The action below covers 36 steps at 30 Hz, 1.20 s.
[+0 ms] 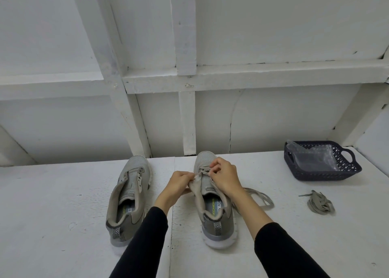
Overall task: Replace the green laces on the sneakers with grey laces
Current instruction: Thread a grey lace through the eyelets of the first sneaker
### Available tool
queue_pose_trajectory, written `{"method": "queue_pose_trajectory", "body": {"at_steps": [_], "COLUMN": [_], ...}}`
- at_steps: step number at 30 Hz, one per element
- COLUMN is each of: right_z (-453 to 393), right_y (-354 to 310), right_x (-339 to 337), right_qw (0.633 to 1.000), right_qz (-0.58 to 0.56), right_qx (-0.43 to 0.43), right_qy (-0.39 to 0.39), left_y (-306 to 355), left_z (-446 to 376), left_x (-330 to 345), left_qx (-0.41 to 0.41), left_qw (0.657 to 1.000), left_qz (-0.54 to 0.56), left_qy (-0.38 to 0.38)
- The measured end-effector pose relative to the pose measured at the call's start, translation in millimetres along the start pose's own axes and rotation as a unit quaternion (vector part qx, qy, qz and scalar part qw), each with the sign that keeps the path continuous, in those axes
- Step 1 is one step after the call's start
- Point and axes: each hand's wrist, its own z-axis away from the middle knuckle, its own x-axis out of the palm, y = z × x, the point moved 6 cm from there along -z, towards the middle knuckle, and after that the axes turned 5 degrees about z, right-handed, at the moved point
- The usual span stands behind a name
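Two grey sneakers stand on the white table, toes pointing away from me. The left sneaker point(128, 197) has no lace in its eyelets. On the right sneaker point(212, 210), a grey lace point(203, 171) crosses the lowest eyelets near the toe. My left hand point(179, 183) pinches the left eyelet flap and the lace there. Over the eyelets, my right hand point(224, 177) pinches the lace. The loose rest of that lace point(261, 197) trails on the table to the right of the shoe. A bundled lace point(320, 203) lies further right.
A dark blue plastic basket point(349, 172) holding a clear plastic bag point(315, 157) stands at the back right. A white wall with beams rises directly behind the table point(52, 214). A seam runs down the table between the shoes.
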Motion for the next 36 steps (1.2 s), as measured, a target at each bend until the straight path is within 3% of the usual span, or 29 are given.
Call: {"method": "queue_pose_trajectory", "body": {"at_steps": [6,24,33,36], "right_z": [3.7,13.0,18.1,24.6], "right_y": [1.3,-6.0,-3.8,-3.9], "right_x": [5.3,10.5,4.4,-3.4], "right_qw": [0.998,0.993,0.992,0.992], "right_qz": [0.034,0.093,0.108,0.115], "right_qx": [-0.035,-0.073,-0.053,-0.035], "right_qy": [-0.036,-0.004,0.035,0.038], "left_y": [0.3,2.3,-1.5,4.9], "left_z": [0.9,-5.6,-3.1,-1.8], "left_x": [4.9,10.3,18.5,10.5], "left_qx": [0.005,0.013,0.101,0.088], "left_qw": [1.0,0.999,0.987,0.974], "left_qz": [0.011,0.015,0.012,0.099], "left_qy": [-0.017,0.027,0.122,0.184]}}
